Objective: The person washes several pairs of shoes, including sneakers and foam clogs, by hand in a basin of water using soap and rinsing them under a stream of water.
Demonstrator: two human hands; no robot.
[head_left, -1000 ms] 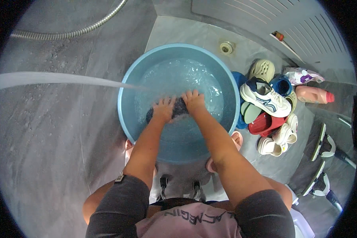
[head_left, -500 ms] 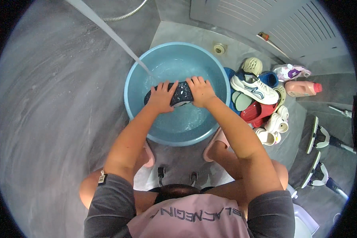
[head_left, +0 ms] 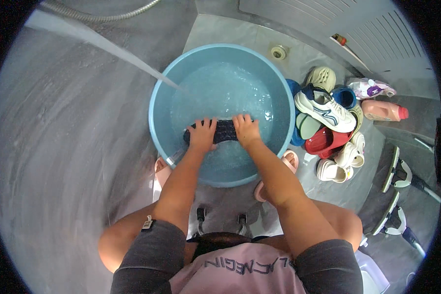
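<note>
A long dark shoe point(head_left: 225, 131) lies crosswise in the front half of a round blue basin point(head_left: 152, 115) with water in it. Its surface looks textured; which face is up I cannot tell. My left hand point(head_left: 201, 134) grips its left part, fingers bent over the far edge. Round the other end, my right hand point(head_left: 246, 130) is closed. From the upper left a stream of water point(head_left: 108, 46) pours into the basin. A pale translucent piece point(head_left: 175, 157) shows at the near left rim, beside my left forearm.
Right of the basin is a pile of footwear, with a white sneaker point(head_left: 327, 108), red slipper point(head_left: 323, 140) and white clogs point(head_left: 334, 171). Behind it stands a pink bottle point(head_left: 384, 111). Two squeegee-like heads point(head_left: 391, 169) are farther right. A floor drain point(head_left: 279, 52) lies beyond the basin.
Both hands have drawn the shoe nearer to me, down toward the water. The basin sits slightly larger in view, and the pale piece at its rim now shows.
</note>
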